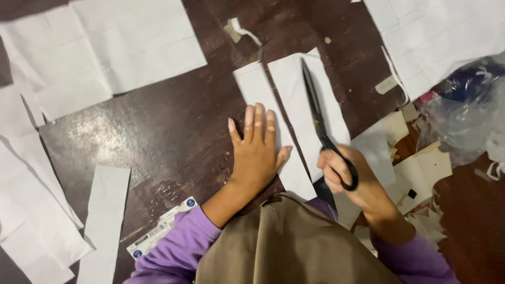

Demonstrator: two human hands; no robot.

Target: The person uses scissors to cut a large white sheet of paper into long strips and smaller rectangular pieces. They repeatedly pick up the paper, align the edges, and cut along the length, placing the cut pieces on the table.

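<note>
I see the dark brown, worn wooden counter (173, 131) filling most of the view, with large white paper sheets (121, 42) spread over its far left and another white sheet (436, 31) at the far right corner. Beside that sheet lies a crumpled clear plastic bag (463, 110). In the middle lie two long white paper strips: the right strip (310, 105) and the narrower left strip (268, 121), side by side with a thin dark gap between them. A third pale strip (105, 221) lies near the left edge. My left hand (256, 152) rests flat, fingers together, pressing the left strip down. My right hand (342, 171) is closed through the handles of black long-bladed scissors (315, 110), whose shut blades lie along the right strip, pointing away from me. A barcode label (160, 231) sits by my purple sleeve (173, 247).
</note>
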